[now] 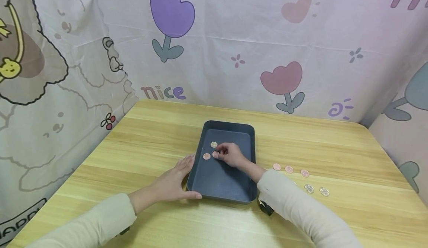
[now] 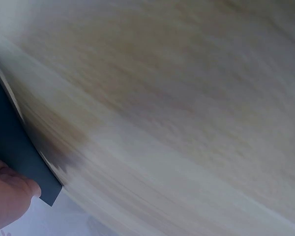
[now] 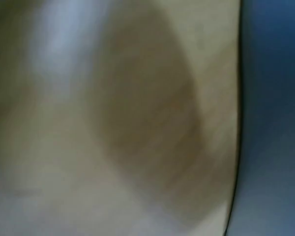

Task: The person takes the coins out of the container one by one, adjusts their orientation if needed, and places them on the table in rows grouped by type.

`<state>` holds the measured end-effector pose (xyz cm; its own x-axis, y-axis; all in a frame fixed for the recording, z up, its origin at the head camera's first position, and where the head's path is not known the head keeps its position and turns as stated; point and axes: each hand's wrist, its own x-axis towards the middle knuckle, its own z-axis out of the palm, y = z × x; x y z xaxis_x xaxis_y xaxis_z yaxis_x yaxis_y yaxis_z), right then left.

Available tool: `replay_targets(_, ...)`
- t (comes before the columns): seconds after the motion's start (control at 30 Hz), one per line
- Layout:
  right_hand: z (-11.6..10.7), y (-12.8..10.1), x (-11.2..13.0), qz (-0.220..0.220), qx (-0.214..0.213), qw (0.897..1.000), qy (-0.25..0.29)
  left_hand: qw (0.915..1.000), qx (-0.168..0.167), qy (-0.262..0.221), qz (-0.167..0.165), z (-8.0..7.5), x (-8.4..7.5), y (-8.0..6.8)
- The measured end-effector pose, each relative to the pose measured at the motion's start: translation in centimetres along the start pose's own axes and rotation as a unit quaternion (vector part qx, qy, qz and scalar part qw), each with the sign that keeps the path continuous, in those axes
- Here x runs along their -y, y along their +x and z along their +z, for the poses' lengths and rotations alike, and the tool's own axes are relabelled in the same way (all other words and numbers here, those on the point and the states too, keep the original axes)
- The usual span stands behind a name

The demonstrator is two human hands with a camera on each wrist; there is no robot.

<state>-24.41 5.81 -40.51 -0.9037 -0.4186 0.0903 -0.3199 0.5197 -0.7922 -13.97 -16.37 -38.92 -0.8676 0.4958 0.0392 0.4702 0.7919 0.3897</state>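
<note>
You've got your right hand (image 1: 230, 154) down inside the dark tray (image 1: 217, 183) at the centre of the head view, fingers curled and pinching a coin (image 1: 215, 154) against the tray floor. Two more coins lie just beside it: a pinkish one (image 1: 206, 156) to the left and a paler one (image 1: 214, 144) a little higher in the frame. That pinched coin is the thing to mind: thin, stiff, light and smooth, I'd judge, so it will likely slide flat on the tray rather than lift cleanly. Take it by the rim, a fingertip on each side, or tip one edge up first.

Your left hand (image 1: 174, 183) lies flat and spread along the tray's left wall, thumb hooked round the near corner, fingers straight. The left wrist view agrees: a bit of thumb (image 2: 12, 196) at lower left, against the tray's dark corner (image 2: 19, 152), bare wooden table (image 2: 187, 98) filling the rest. The tray looks rigid and light enough to skid, so that bracing hand seems sensible.

Your right forearm comes in from lower right, wrist bent down over the tray's right wall, cream sleeve (image 1: 294, 203) resting low. The right wrist view is too blurred to show fingers; only a blue-dark tray edge (image 3: 275, 118) on the right.

Out on the table, right of the tray, a row of three pinkish coins (image 1: 289, 169) lies flat, with two silvery ones (image 1: 315, 190) nearer you, all well apart from your hands.
</note>
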Motion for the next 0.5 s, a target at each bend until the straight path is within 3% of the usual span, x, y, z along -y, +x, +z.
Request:
replay_targets(0.27, 0.3, 0.2, 0.3, 0.015, -0.002, 1.000, -0.026, 1.0000, -0.002, 0.002, 0.002, 0.1, 0.1, 0.0)
replay_targets(0.5, 0.0, 0.4, 1.1, 0.044, 0.032, 0.996, -0.069, 1.0000, -0.003, 0.005, -0.003, 0.2, 0.1, 0.0)
